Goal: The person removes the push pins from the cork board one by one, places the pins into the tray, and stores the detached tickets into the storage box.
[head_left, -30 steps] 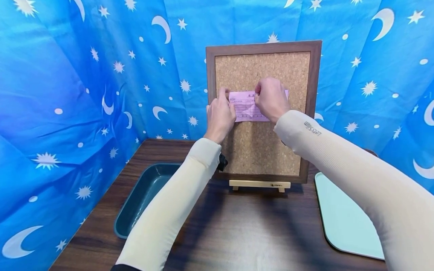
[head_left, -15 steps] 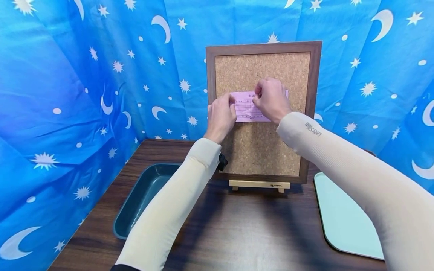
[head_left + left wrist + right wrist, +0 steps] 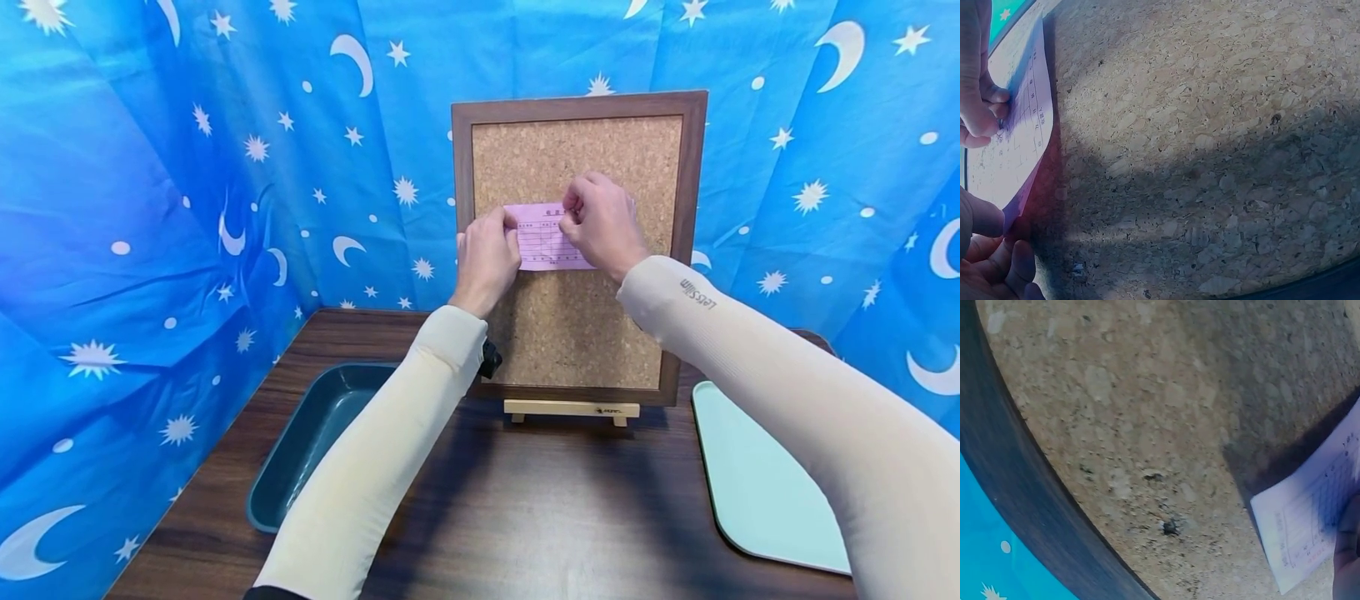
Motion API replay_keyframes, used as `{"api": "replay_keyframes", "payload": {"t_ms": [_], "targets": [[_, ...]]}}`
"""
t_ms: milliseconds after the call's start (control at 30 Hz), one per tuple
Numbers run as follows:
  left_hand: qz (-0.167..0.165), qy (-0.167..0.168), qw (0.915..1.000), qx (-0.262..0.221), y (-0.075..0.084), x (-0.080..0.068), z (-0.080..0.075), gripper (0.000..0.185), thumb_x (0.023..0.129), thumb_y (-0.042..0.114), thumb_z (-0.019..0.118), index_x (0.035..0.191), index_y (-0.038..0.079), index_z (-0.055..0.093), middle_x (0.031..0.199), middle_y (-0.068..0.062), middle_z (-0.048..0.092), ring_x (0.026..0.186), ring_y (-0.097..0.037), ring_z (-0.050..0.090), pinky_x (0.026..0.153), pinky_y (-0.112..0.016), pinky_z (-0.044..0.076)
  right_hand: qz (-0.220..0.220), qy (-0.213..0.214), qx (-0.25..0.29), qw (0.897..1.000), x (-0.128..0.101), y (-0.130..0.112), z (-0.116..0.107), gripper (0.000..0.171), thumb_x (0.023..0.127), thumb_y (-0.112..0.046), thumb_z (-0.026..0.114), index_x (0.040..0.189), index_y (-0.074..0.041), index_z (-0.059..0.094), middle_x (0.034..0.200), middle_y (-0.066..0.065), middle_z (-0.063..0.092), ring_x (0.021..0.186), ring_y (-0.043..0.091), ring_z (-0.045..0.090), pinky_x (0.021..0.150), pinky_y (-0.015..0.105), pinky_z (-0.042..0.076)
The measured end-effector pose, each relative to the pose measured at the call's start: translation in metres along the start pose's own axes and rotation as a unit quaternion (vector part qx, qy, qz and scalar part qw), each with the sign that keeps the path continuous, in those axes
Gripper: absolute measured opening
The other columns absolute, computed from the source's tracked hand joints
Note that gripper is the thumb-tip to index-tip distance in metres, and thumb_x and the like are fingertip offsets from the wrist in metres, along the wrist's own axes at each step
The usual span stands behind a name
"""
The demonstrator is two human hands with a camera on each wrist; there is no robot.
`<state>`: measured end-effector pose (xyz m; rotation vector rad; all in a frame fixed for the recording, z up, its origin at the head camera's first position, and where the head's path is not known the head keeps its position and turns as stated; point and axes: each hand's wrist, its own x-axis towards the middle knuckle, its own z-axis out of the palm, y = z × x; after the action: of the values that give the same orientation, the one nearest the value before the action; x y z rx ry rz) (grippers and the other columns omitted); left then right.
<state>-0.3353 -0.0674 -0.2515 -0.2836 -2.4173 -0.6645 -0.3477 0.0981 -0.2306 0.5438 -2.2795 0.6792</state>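
The left hand [image 3: 487,258] pinches the pink slip's [image 3: 542,240] left edge, holding it flat against the cork board [image 3: 577,333]. The right hand [image 3: 600,221], fingers curled tight, presses near the slip's top middle; whether those fingers hold a pin I cannot tell.

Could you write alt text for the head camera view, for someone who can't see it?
Two hands hold a small pink printed paper slip against a wood-framed cork board on a little easel: the left hand pinches its left edge, the right hand its top. On the dark wooden table lie a dark teal tray and a pale mint tray.
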Motion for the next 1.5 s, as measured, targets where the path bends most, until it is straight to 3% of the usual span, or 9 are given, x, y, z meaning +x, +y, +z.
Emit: {"api": "replay_keyframes", "payload": {"t_ms": [233, 467, 900, 1200, 1500], "targets": [[0.000, -0.003, 1.0000, 0.002, 0.003, 0.000, 0.002, 0.012, 0.094, 0.012, 0.054, 0.100, 0.008, 0.065, 0.097, -0.005, 0.067, 0.092, -0.021, 0.061, 0.077, -0.038, 0.038, -0.011, 0.005, 0.023, 1.000, -0.008, 0.006, -0.004, 0.006, 0.079, 0.001, 0.061, 0.083, -0.003, 0.059, 0.087, 0.006, 0.055, 0.076, 0.019, 0.053, 0.070, 0.031, 0.043], [0.002, 0.003, 1.0000, -0.002, 0.003, 0.000, 0.002, 0.012, 0.094, 0.012, 0.054, 0.099, 0.009, 0.065, 0.096, -0.004, 0.067, 0.092, -0.021, 0.061, 0.077, -0.039, 0.037, -0.040, 0.007, 0.026, 0.999, -0.018, 0.011, -0.009, 0.006, 0.080, 0.001, 0.060, 0.086, -0.002, 0.061, 0.084, 0.006, 0.053, 0.074, 0.018, 0.052, 0.068, 0.030, 0.043], [0.046, 0.015, 0.9984, -0.029, 0.000, -0.001, -0.004, 0.013, 0.094, 0.008, 0.054, 0.095, 0.010, 0.066, 0.096, -0.005, 0.065, 0.092, -0.020, 0.060, 0.083, -0.040, 0.037, -0.076, 0.025, 0.033, 0.996, -0.044, 0.029, -0.024, 0.005, 0.080, 0.003, 0.061, 0.084, -0.001, 0.062, 0.083, 0.008, 0.054, 0.072, 0.019, 0.054, 0.065, 0.031, 0.045], [0.085, 0.002, 0.9963, -0.014, -0.004, -0.014, -0.025, 0.017, 0.096, 0.009, 0.050, 0.100, 0.003, 0.066, 0.097, -0.008, 0.062, 0.091, -0.022, 0.058, 0.079, -0.038, 0.034, -0.086, 0.025, 0.017, 0.996, -0.068, 0.038, -0.038, 0.005, 0.081, 0.002, 0.062, 0.084, -0.002, 0.062, 0.082, 0.009, 0.054, 0.071, 0.020, 0.054, 0.063, 0.032, 0.046], [0.126, -0.002, 0.9920, -0.014, -0.017, -0.033, -0.051, 0.022, 0.094, 0.005, 0.050, 0.104, -0.002, 0.068, 0.095, -0.012, 0.064, 0.086, -0.026, 0.059, 0.075, -0.039, 0.034, -0.070, 0.029, 0.019, 0.997, -0.110, 0.057, -0.062, 0.008, 0.080, 0.003, 0.066, 0.087, -0.002, 0.064, 0.083, 0.006, 0.055, 0.070, 0.017, 0.053, 0.063, 0.033, 0.046]]}}
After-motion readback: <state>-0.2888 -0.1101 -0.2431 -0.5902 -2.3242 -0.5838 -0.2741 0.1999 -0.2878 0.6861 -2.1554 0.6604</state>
